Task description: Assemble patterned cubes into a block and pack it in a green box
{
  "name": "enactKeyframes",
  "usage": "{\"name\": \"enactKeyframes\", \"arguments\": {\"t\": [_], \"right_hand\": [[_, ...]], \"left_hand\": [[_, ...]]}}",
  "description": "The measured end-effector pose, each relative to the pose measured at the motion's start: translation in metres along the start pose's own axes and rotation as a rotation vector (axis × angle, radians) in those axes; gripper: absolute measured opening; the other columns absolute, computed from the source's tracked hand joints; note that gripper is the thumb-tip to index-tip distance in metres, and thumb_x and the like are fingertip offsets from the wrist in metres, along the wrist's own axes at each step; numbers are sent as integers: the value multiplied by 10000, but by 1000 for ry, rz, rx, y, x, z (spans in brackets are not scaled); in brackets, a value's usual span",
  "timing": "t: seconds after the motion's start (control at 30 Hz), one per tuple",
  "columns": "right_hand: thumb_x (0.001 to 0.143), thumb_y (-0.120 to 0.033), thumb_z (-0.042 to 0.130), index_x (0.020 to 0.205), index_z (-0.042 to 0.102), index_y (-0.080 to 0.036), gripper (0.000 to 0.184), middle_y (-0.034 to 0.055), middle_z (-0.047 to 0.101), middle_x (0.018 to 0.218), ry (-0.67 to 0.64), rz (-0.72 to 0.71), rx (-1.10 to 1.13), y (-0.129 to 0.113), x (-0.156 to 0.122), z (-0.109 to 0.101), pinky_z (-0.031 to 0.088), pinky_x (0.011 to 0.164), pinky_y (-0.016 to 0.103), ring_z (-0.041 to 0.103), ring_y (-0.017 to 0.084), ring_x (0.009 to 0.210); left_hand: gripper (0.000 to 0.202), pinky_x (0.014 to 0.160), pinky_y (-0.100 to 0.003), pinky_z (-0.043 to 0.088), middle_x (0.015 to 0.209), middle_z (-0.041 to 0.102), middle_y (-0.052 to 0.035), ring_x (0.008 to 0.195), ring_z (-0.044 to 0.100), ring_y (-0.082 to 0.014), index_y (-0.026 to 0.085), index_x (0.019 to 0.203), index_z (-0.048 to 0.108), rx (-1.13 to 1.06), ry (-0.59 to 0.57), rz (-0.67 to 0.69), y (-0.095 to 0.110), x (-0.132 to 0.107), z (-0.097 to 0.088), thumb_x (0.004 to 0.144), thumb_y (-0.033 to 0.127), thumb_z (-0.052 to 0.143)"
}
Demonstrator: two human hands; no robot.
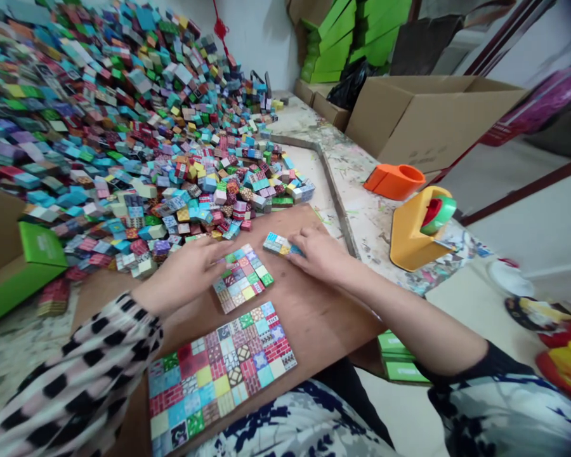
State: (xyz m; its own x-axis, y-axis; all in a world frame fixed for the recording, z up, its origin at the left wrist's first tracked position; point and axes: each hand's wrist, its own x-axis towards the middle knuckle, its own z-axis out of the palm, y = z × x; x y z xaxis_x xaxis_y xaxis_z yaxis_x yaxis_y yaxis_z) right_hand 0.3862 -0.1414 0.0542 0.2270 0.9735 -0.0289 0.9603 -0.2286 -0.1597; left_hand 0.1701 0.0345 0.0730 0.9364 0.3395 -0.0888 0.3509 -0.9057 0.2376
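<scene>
My left hand (188, 273) lies against the far left edge of a small flat block of patterned cubes (243, 279), its fingers stretched out and apart. My right hand (318, 254) closes its fingers round the right end of a short strip of cubes (276, 244), which rests on the brown board (309, 311). Closer to me lies a larger rectangle of patterned cubes (223, 368), packed in neat rows. The cubes show brick, green, blue, yellow and TNT prints. My left fingertips partly cover the small block's edge.
A huge heap of loose cubes (137, 127) rises behind and left of the board. An open green-edged carton (42, 244) stands at left. On the right are an orange tape holder (394, 181), a yellow tape dispenser (416, 231) and a large cardboard box (419, 120).
</scene>
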Motion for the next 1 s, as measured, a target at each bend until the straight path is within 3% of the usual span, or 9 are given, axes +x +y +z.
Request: {"name": "enactKeyframes", "arguments": {"t": [0.13,0.3,0.4,0.53,0.7,0.87,1.0], "right_hand": [[958,-430,459,1118,598,-167,338,152,651,1093,20,28,153,-14,2,14,440,867,408,595,285,1005],[966,-336,447,1067,581,-190,222,109,677,1060,-8,-7,333,-25,6,24,461,823,363,623,240,947],[998,-270,370,1031,595,-202,238,92,677,1026,14,-2,386,-25,11,17,459,818,338,622,218,948],[1026,-324,332,1024,608,-184,310,96,615,1006,17,-20,321,-24,21,11,450,868,354,594,213,950],[1033,-387,298,1127,573,-184,355,96,548,1106,-4,-131,355,-29,31,24,454,907,364,573,207,994],[1016,-366,346,1210,560,-193,336,100,563,1122,-1,-155,342,-25,33,33,460,929,393,568,222,1017],[996,-478,373,1402,450,-219,488,135,472,1402,41,-266,285,-23,33,26,335,1082,513,432,292,1288]], "left_hand": [[515,999,-455,445,1272,588,-143,1159,546,-305,168,1320,574,-39,141,-38,-5,-36,17,915,467,467],[527,1084,-502,363,1330,567,-109,1205,510,-305,222,1353,532,-78,119,-57,1,-55,22,886,467,531],[571,1084,-500,366,1367,528,-99,1237,483,-314,243,1371,505,-117,116,-129,1,-61,24,851,465,584],[699,1041,-431,434,1451,410,-105,1277,465,-295,247,1455,381,-321,70,-205,1,-68,33,822,422,621],[864,985,-443,483,1473,389,-118,1229,511,-327,245,1493,322,-496,56,-237,1,-68,46,747,468,698],[870,1029,-477,451,1519,349,-135,1279,478,-350,225,1484,351,-510,77,-248,-2,-65,51,723,429,720],[880,1100,-496,376,1507,368,-148,1371,378,-368,199,1480,362,-476,68,-211,-6,-65,52,718,470,711]]}}
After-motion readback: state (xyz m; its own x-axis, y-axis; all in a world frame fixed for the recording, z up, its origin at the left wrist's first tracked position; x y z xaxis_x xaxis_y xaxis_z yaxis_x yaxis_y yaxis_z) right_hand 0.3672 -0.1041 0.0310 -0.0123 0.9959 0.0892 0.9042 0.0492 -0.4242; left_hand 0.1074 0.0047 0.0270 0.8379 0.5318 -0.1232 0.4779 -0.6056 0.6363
